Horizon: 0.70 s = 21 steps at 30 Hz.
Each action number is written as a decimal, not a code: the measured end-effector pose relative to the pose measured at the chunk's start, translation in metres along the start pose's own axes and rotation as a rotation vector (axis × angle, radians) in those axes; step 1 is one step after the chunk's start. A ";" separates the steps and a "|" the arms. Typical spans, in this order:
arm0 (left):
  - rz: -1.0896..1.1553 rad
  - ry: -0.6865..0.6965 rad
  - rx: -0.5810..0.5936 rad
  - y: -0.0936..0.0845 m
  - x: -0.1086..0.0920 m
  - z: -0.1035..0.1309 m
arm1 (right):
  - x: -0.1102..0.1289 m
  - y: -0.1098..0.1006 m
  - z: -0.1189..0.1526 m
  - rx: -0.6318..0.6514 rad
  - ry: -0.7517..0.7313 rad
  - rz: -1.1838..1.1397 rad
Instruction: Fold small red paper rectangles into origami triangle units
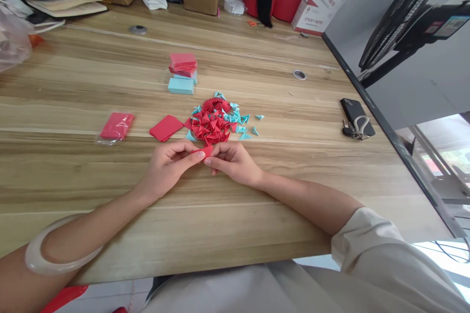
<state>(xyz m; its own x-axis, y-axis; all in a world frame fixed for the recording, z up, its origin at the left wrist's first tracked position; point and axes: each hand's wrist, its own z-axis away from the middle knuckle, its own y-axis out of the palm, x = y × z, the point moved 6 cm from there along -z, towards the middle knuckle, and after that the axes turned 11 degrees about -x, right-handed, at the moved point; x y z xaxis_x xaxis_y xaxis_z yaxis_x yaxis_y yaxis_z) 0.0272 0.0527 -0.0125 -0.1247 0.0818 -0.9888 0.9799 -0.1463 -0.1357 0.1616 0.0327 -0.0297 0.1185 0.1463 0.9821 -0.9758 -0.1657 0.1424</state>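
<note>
Wooden table [257,234]: both hands [201,160] pinching red paper [206,150].

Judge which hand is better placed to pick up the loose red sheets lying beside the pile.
Left, probably. The left hand sits just below the loose red sheets; the right hand lies farther off. Both pinch the small red paper piece.

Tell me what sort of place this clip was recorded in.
Probably an office or home work desk used for paper craft. A wooden desk holds a pile of folded paper triangles, stacked red and blue paper pads and sticky-note boxes. Both hands pinch a small red paper piece.
</note>
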 end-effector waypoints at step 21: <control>-0.074 -0.049 0.090 0.006 -0.006 0.001 | 0.000 0.001 -0.001 0.015 0.009 -0.068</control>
<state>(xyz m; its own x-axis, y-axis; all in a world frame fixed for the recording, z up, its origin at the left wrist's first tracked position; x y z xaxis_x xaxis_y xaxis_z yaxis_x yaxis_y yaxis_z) 0.0339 0.0499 -0.0077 -0.2055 0.0474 -0.9775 0.9501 -0.2297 -0.2109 0.1603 0.0332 -0.0295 0.1822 0.1667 0.9690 -0.9628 -0.1699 0.2103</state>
